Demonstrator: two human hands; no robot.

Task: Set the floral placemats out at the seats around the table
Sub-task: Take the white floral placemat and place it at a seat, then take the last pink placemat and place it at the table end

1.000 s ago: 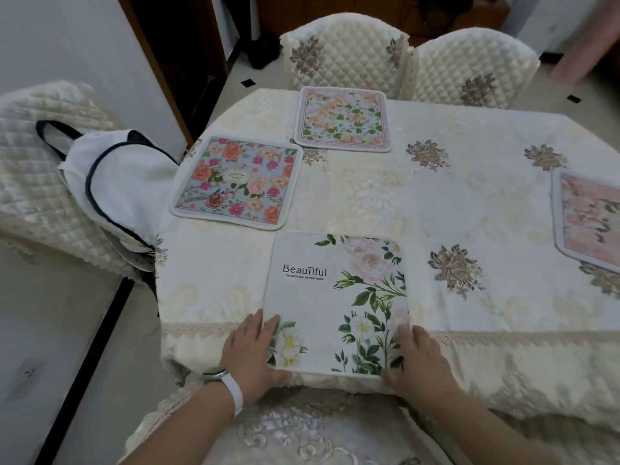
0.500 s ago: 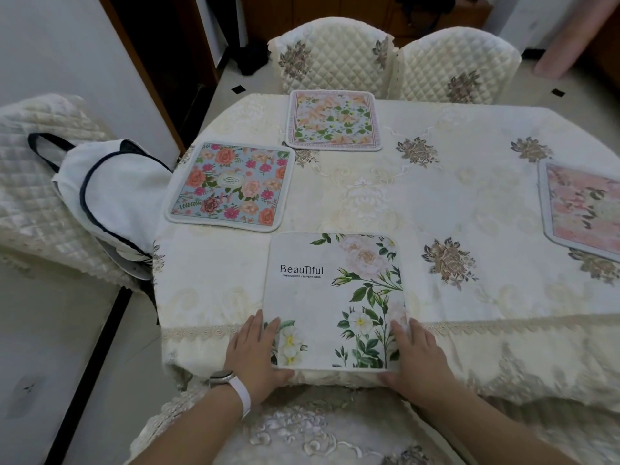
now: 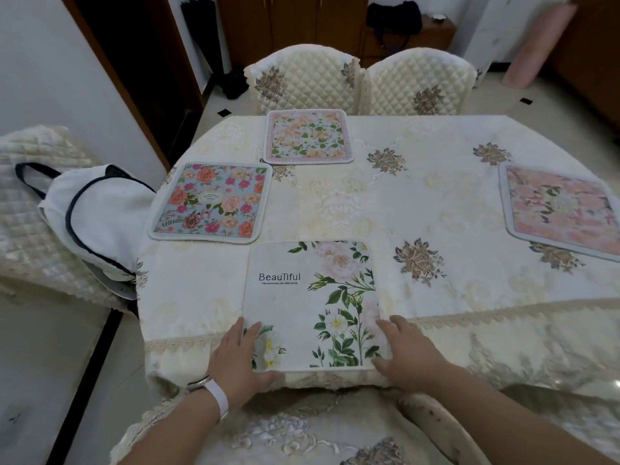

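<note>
Over the cream-clothed table (image 3: 335,203): 4 mats, 1 at each seat edge, presumably for easy reach. Blue placemat (image 3: 209,203) left, peach placemat (image 3: 308,135) far, pink placemat (image 3: 557,209) right. Nearest, white placemat (image 3: 302,297) at the front edge, pinned at both near corners, likely for squaring, under left hand (image 3: 235,360) and right hand (image 3: 406,354): fingers flat, extended, gripping nothing.

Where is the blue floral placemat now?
In the head view, the blue floral placemat lies at the left of the tablecloth, beside the white bag, just beyond the "Beautiful" placemat.
</note>
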